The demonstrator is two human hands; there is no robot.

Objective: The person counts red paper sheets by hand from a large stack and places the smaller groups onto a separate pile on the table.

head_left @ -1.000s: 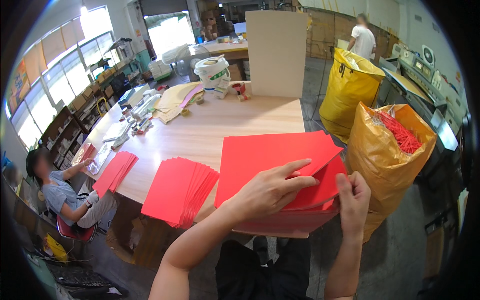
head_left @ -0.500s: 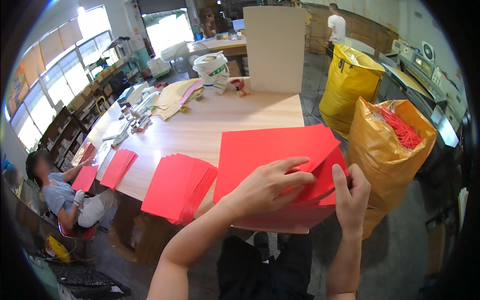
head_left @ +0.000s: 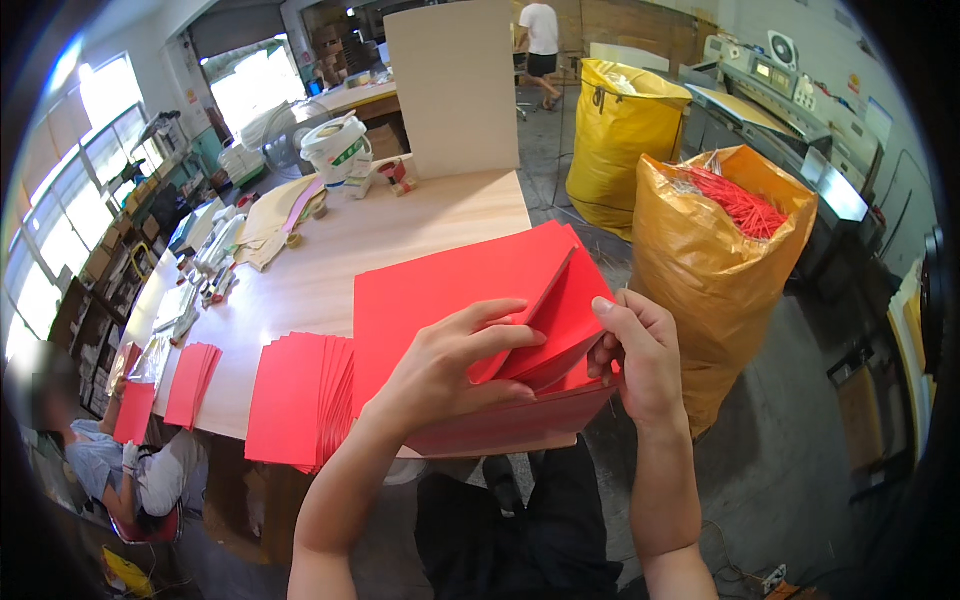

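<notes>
A thick stack of large red sheets [head_left: 430, 270] lies at the near edge of the table. Several upper sheets bend up at the right side, leaving a gap above those below. Across the raised edge reaches my left hand [head_left: 450, 355], fingers spread and thumb apart, its fingertips past the edge of the lifted sheets. My right hand [head_left: 645, 345] is closed at the stack's right corner, thumb on top and fingers curled beneath, pinching the sheets there. Its lower fingertips are partly hidden. Beside the stack, to the left, a fanned pile of red sheets [head_left: 295, 395] overhangs the table edge.
A smaller red pile [head_left: 192, 385] lies farther left, near a seated person [head_left: 95, 465] handling red sheets. A white bucket [head_left: 338, 155], tape rolls and an upright board [head_left: 455, 95] stand farther back. Right of the table are an orange sack [head_left: 715, 270] and a yellow sack [head_left: 625, 150].
The view has swung right, so the scene sits farther left. The gap under the raised sheets looks wider. My right hand stays at the corner; a person in the background has walked on.
</notes>
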